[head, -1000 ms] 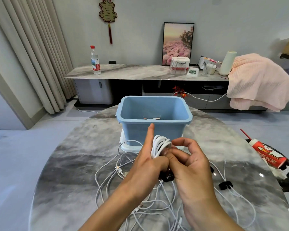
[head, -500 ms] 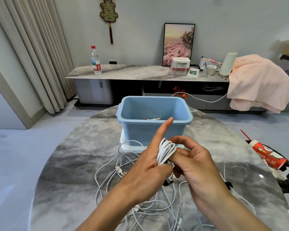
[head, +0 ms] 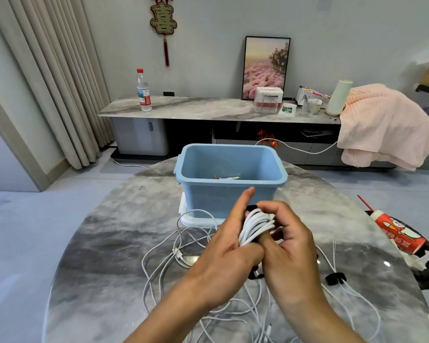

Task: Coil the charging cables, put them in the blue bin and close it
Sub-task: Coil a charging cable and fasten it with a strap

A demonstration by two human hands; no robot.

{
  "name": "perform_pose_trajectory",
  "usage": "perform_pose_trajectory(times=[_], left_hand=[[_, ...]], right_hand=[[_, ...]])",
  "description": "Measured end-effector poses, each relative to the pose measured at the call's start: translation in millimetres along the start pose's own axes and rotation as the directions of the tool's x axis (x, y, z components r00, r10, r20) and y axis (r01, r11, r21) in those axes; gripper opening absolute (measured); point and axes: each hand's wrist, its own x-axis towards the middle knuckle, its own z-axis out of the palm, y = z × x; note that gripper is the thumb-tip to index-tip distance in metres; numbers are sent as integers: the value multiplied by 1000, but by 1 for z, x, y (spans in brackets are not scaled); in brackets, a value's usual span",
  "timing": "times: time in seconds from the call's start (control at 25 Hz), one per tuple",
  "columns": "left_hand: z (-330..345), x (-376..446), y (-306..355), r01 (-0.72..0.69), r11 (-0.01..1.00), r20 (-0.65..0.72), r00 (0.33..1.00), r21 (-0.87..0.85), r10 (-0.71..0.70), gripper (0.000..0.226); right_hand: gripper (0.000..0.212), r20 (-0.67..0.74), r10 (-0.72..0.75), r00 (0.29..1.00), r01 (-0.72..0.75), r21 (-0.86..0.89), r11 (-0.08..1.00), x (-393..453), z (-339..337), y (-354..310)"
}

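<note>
Early on: left hand (head: 223, 253) & right hand (head: 285, 246) are both gripping one white coil (head: 255, 225) at 6 o'clock of open blue bin (head: 229, 194), loose cables (head: 164, 263) still lying uncoiled, lid not on.

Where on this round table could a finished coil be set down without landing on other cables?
Bare marble lies left of the blue bin, out to the table edge, and right of the bin, before the red carton. Crowded: the loose cables around both hands.
</note>
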Motion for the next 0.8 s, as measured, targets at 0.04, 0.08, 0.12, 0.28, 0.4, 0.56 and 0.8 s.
perform_pose_trajectory(times=[0.04, 0.08, 0.12, 0.28, 0.4, 0.56, 0.8], left_hand=[[1, 0, 1, 0, 1000, -3, 1000, -8, 0, 90], [1, 0, 2, 2, 1000, -12, 1000, -12, -2, 86], [1, 0, 2, 4, 1000, -23, 1000, -5, -4, 84], [0, 2, 5, -4, 998, -58, 998, -59, 1, 82], [0, 4, 6, -13, 990, -84, 996, -142, 1, 80], [-5, 7, 4, -15, 968, -141, 990, -249, -21, 79], [-18, 10, 5, 17, 928, -176, 980, -373, -89, 74]], right_hand=[[26, 15, 26, 1000, -27, 69, 997, 0, 1, -2], [26, 39, 62, 997, -67, 160, 985, 0, 2, -5], [27, 70, 113, 991, -127, 257, 958, 0, 3, -8], [30, 228, 277, 933, -354, 453, 819, 1, -1, -19], [29, 265, 307, 914, -401, 474, 784, 4, -4, -23], [21, 203, 298, 933, -358, 423, 833, 9, -10, -18], [26, 333, -17, 943, 26, -23, 999, 13, -25, -14]])
